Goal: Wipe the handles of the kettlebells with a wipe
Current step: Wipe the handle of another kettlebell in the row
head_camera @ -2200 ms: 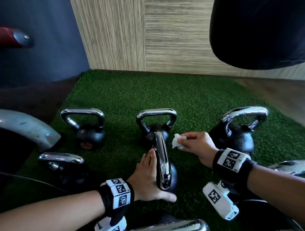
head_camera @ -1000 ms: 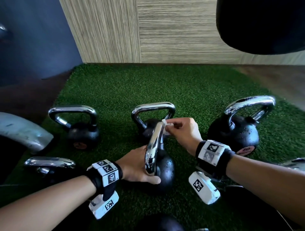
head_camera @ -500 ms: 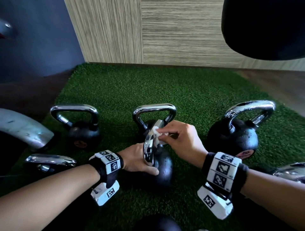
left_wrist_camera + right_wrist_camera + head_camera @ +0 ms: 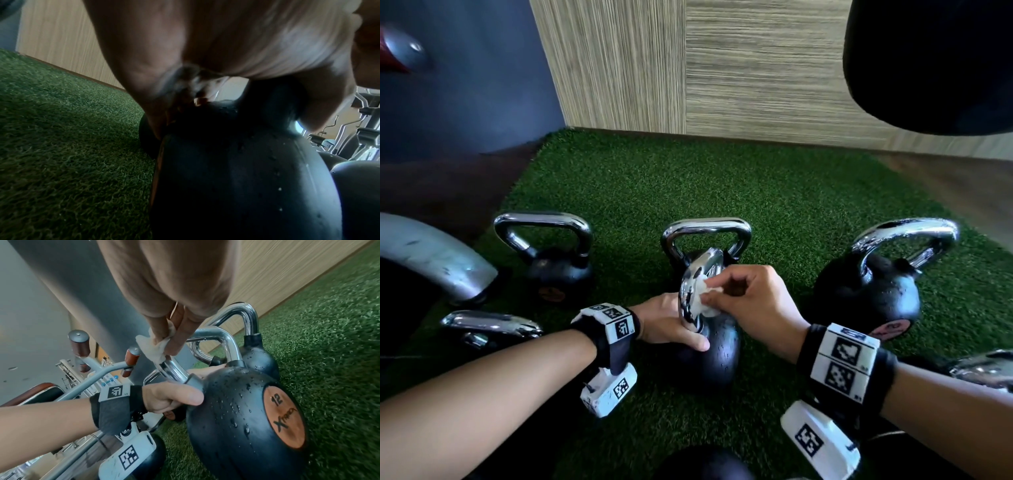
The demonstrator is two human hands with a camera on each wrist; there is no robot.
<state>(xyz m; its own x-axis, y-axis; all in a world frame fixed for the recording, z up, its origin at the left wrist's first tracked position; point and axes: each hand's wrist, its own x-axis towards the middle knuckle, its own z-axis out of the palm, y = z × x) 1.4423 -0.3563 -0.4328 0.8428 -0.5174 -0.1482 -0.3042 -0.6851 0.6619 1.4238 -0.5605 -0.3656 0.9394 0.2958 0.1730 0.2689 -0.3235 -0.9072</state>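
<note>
In the head view, a black kettlebell (image 4: 709,353) is seen on the green turf (image 4: 722,192), and its chrome handle (image 4: 697,284) is being rubbed with a small white wipe (image 4: 703,298). The wipe is pinched between the thumb and curled fingers of the right hand (image 4: 750,305) and pressed against the near side of the handle, low on the loop. The bell is steadied by the left hand (image 4: 671,325), whose thumb is laid across the black body just under the handle, probably so that the weight is not rocked by the rubbing. Three more kettlebells are stood behind and to the sides, well apart from the hands, and their handles are judged to be left for later. In the left wrist view, most of the picture is filled by the blurred palm above the dark body (image 4: 236,178) of the bell; how the fingers are laid cannot be told there. In the right wrist view, the wipe (image 4: 152,347) is shown bunched between narrow fingertips (image 4: 176,344) and held onto the upper bend of the handle (image 4: 174,369), while the left hand (image 4: 170,397) is wrapped round the base of the handle where it meets the droplet-covered body, marked 12 on an orange disc (image 4: 284,417).
</note>
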